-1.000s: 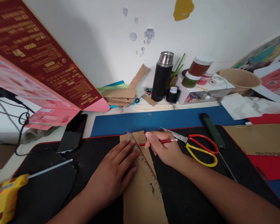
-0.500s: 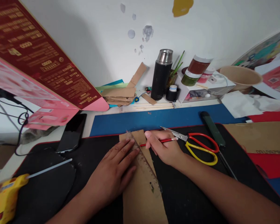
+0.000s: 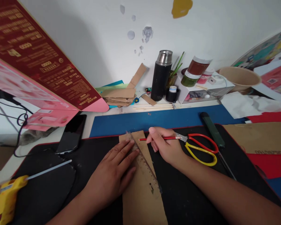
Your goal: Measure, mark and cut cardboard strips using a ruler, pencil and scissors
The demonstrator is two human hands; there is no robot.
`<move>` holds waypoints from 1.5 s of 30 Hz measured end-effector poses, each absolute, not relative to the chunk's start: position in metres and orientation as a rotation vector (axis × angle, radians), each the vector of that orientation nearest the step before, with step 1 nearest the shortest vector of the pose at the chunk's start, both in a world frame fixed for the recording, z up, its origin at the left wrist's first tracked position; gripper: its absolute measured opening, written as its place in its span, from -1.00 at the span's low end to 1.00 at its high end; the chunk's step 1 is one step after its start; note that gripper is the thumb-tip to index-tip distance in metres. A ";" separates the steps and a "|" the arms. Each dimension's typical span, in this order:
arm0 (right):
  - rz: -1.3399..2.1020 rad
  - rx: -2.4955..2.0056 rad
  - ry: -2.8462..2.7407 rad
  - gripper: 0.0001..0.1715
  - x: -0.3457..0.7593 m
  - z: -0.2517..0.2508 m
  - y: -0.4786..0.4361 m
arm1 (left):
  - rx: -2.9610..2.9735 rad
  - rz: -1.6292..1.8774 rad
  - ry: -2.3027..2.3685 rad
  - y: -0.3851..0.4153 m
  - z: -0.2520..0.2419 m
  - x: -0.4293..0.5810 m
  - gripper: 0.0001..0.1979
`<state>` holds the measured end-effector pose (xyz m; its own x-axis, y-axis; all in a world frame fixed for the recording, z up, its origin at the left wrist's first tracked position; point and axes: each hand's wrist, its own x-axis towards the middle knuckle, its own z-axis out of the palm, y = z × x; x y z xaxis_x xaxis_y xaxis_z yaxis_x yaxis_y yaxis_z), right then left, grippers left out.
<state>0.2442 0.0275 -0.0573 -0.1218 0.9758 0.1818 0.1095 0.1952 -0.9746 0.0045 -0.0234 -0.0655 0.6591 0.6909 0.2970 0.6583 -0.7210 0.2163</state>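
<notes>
My left hand [image 3: 115,167] lies flat, fingers stretched out, pressing a clear set square [image 3: 147,168] onto a long strip of brown cardboard [image 3: 142,203]. In my right hand [image 3: 165,143] is a red pencil [image 3: 160,138], pinched between the fingers. Its tip points left, over the top of the cardboard beside the slanted edge of the set square; whether it touches is hard to tell. Just right of that hand rest scissors [image 3: 202,148] with one red and one yellow handle, their blades partly hidden behind it.
On the black mat [image 3: 89,153] a yellow glue gun [image 3: 9,197] lies at left, near a phone [image 3: 72,132]. A green-handled tool [image 3: 212,129] and more cardboard [image 3: 259,137] lie at right. Behind stand a black flask [image 3: 161,76], paint jars [image 3: 192,76] and cardboard scraps [image 3: 118,93].
My right hand has shifted slightly, turning the pencil to lie more level, with its tip a little higher, and covering more of the scissor blades. My left hand has stayed on the set square.
</notes>
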 end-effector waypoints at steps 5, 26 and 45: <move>1.091 -1.118 -1.375 -0.36 0.245 -0.056 0.033 | 2.820 0.607 1.152 -0.025 -0.063 0.006 -0.59; 0.978 -1.210 -1.596 -0.58 0.248 -0.063 0.030 | 2.922 0.855 1.129 -0.040 -0.051 0.007 -0.82; 1.128 -1.126 -1.544 -0.56 0.247 -0.061 0.032 | 2.827 0.916 0.971 -0.037 -0.054 0.011 -0.79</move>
